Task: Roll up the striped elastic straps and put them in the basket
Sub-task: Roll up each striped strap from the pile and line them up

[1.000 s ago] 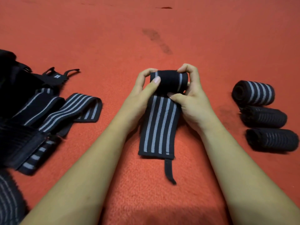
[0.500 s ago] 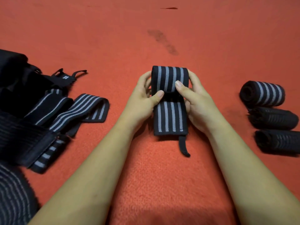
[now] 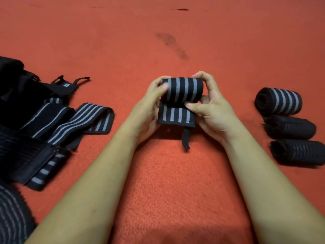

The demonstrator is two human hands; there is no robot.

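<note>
Grip: our left hand [image 3: 149, 106] and our right hand [image 3: 211, 106] each grip one end of the black elastic strap with grey stripes [image 3: 182, 90]; fingers curl over the roll, and the thumbs press its near side.
Strap in hand: most of it is wound into a thick cylinder between our palms; a short flat tail [image 3: 175, 116] lies just below the grip on the red carpeted floor [image 3: 175, 191]; a thin black loop [image 3: 185, 140] trails from that tail toward us.
Done: right of the grip, well apart, three rolled straps [image 3: 290, 126] lie in a row; we judge them finished, but none is in a basket.
Left to do: left of the grip sits a heap of unrolled striped straps [image 3: 79, 120]; they overlap, so we cannot count them.
Basket: we cannot make one out; a dark ribbed shape [image 3: 10, 217] far below and left of the grip is too cut off to name.
Progress: we judge this roll nearly closed; the heap and all the basket work remain.
</note>
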